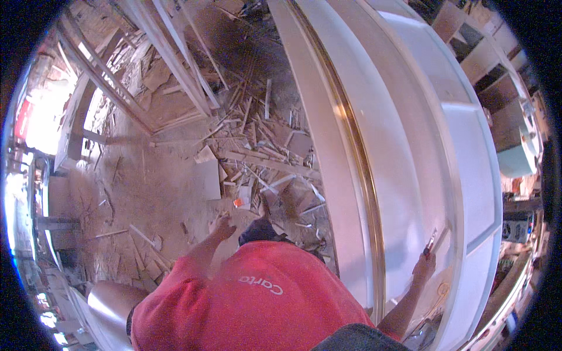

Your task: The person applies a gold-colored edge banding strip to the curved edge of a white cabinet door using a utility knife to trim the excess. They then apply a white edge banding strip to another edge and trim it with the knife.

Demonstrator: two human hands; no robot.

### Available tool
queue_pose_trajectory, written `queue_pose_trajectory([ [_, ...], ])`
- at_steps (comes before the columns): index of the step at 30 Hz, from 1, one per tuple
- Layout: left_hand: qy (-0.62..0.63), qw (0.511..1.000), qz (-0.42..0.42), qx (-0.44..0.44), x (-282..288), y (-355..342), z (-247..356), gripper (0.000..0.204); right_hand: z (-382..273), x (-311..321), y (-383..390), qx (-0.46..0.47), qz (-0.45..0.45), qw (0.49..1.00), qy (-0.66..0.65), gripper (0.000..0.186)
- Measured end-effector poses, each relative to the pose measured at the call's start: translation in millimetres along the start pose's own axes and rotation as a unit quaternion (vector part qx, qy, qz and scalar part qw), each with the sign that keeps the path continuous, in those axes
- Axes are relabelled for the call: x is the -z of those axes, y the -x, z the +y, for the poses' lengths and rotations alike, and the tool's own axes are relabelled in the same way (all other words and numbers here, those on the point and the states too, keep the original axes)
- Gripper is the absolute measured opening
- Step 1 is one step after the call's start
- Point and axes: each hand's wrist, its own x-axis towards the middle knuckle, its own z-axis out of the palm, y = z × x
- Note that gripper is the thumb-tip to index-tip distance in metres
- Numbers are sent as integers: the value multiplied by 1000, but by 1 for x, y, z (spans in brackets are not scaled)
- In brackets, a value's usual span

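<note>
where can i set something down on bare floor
The barest floor lies ahead and left of your left hand, bordered by the wooden frame beyond and the pale board on the right. It's crowded right of that board, where wood scraps spread toward the gold-trimmed white panelling.

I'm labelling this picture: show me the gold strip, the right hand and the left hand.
Gold strip [355,146], head view: about mid-length.
Right hand [425,267], head view: middle of the hand.
Left hand [222,227], head view: middle of the hand.
</note>
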Motion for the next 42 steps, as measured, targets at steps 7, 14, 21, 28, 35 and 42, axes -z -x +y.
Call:
queue_pose_trajectory([
  [7, 194, 970, -75, 129, 37, -81, -103, 47, -187, -48, 4, -139, -25, 882, -449, 15],
  [14, 312, 944, 6, 109, 112, -195, -121, 40, -449, -100, 6, -131, -86, 861, -485, 13],
  [21, 266, 961, -58, 44, 118, -288, -90, 29, -568, -122, -78, -80, -71, 917, -384, 13],
  [28, 301, 946, -98, 65, 184, -317, -67, 26, -675, -182, -221, -10, 74, 966, -247, 33],
  [35, 323, 934, -54, 139, 312, -374, -78, 23, -819, -227, -376, 106, 67, 946, -301, 25],
  [42, 386, 916, 88, 65, 398, -523, -56, 20, -1010, -279, -466, -10, -149, 899, -412, 34],
])
